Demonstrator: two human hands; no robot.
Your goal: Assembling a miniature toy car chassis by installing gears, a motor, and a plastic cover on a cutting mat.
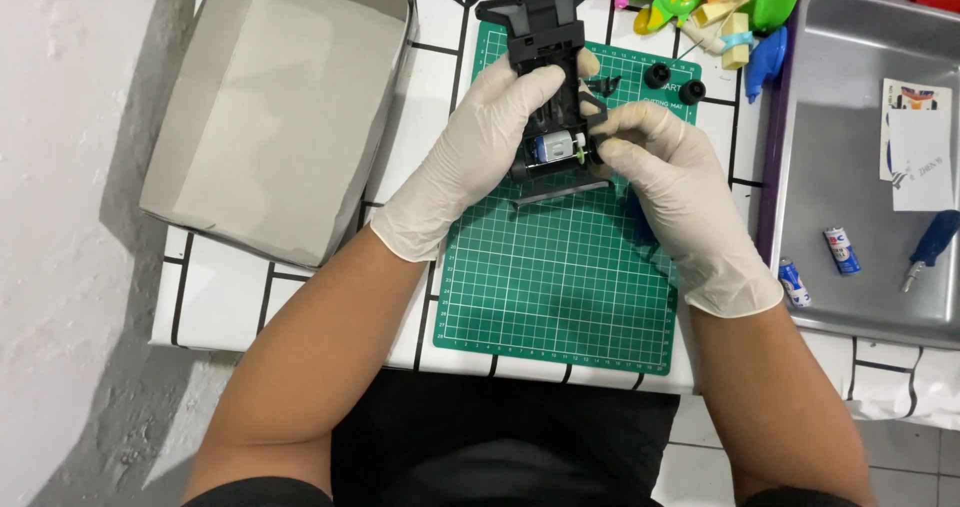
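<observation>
My left hand [470,157], in a white glove, grips the left side of a black plastic toy car chassis [545,42] held above a green cutting mat [560,287]. A small silver and blue motor [556,147] sits in the chassis's near end. My right hand [680,192], also gloved, pinches the chassis's right side beside the motor. A thin black strip [560,195] lies on the mat just under the chassis. Two small black wheels [672,82] rest on the mat's far right corner.
An open grey cardboard box [280,107] stands at the left. At the right, a metal tray [860,167] holds two small batteries [820,262], a blue-handled screwdriver [930,247] and a sticker sheet [915,142]. Colourful plastic toy parts [720,2] lie at the back.
</observation>
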